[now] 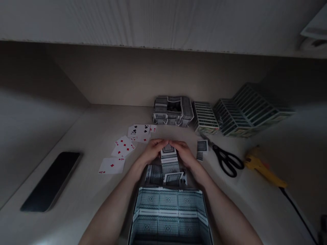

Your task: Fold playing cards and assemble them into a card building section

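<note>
My left hand (152, 149) and my right hand (184, 152) meet just above the middle of the frame, fingers curled and nearly closed, pinching the far end of a card strip (170, 166) from either side. The strip lies between them and reaches toward me, its long axis running down the frame with a slight slant to the right at the near end; neither hand is clearly nearer, since both have its upper edge. I cannot tell how firmly each grips, as the fingertips are partly hidden.

The strip is patterned card backs in grey and white, flat panels with pale bands across, and a white-edged flap juts out at its near end. Below it, at the bottom centre, sits an open card box (171, 202), thin-walled, lined with bluish-green lattice backs in neat rows; whether strip and box are joined I cannot make out.

On the pale, smooth bench (89, 136), glossy face-up cards (112, 165) lie scattered left of centre, with a slim dark phone (51, 182) at lower left. To the right are small cut cards (202, 145), black-handled scissors (227, 158) and a yellow plastic glue gun (263, 166). A blocky card model (160, 109) and a ribbed, stepped one (251, 105) stand behind.
</note>
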Available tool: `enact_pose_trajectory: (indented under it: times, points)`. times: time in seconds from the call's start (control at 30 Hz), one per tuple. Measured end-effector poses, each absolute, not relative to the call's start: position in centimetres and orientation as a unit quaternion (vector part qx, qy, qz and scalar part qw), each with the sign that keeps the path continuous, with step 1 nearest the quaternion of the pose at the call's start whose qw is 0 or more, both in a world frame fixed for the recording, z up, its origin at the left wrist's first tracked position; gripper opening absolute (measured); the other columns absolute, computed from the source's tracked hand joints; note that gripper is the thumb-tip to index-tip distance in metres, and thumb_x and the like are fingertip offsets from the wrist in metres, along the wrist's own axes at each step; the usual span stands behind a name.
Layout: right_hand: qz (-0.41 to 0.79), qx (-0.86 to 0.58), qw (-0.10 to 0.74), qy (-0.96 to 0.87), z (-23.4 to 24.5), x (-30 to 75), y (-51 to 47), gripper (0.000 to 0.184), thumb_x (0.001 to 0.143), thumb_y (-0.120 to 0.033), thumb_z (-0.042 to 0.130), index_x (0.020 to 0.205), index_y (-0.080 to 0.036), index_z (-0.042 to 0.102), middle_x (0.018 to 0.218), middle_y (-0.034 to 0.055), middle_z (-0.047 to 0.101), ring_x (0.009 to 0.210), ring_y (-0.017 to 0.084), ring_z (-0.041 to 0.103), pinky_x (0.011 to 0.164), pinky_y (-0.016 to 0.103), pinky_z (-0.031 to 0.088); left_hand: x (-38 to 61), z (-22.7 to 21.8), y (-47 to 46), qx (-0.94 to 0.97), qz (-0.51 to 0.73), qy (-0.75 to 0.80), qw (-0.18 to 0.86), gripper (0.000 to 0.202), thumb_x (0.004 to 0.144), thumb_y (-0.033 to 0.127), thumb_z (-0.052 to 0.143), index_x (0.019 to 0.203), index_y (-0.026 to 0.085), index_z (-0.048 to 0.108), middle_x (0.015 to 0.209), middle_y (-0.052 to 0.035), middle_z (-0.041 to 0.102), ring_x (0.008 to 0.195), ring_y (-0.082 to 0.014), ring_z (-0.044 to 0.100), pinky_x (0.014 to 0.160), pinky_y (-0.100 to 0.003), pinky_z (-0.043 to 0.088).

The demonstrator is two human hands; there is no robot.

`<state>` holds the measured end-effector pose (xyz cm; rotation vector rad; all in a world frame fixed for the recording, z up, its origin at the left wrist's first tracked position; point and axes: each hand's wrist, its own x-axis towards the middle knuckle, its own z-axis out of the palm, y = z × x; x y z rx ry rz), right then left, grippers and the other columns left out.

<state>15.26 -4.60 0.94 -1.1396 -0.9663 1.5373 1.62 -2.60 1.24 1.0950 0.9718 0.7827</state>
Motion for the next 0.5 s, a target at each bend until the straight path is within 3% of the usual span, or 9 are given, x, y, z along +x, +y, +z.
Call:
enact_pose_trajectory:
  times: [0.37, 0.5]
  points:
    - [0.6, -0.489, 0.542, -0.327, -0.2, 15.2, -3.8, 0.023, 0.062, -0.042, 0.063, 0.066, -0.02, 0.057, 0.055, -0.0037, 0.054, 0.051, 0.012, 0.047, 0.049, 0.024, 0.037, 1.7, 0.9, -2.0, 0.412, 0.44, 0.368, 0.708, 0.038, 0.065, 0.05, 0.06, 0.057, 0.015, 0.049, 0.048, 0.005, 0.043, 0.045, -0.0067, 0.039, 0.046, -0.02, 0.033]
    - [0.614, -0.465, 0.572, -0.283, -0.5, 15.5, -3.6, 0.024, 0.065, -0.043, 0.062, 0.07, -0.022, 0.052, 0.054, -0.004, 0.053, 0.044, 0.012, 0.047, 0.045, 0.026, 0.039, 1.1, 1.7, -2.0, 0.34, 0.479, 0.33, 0.739, 0.03, 0.065, 0.044, 0.062, 0.075, 0.016, 0.058, 0.07, -0.0004, 0.057, 0.064, -0.0119, 0.053, 0.059, -0.024, 0.042]
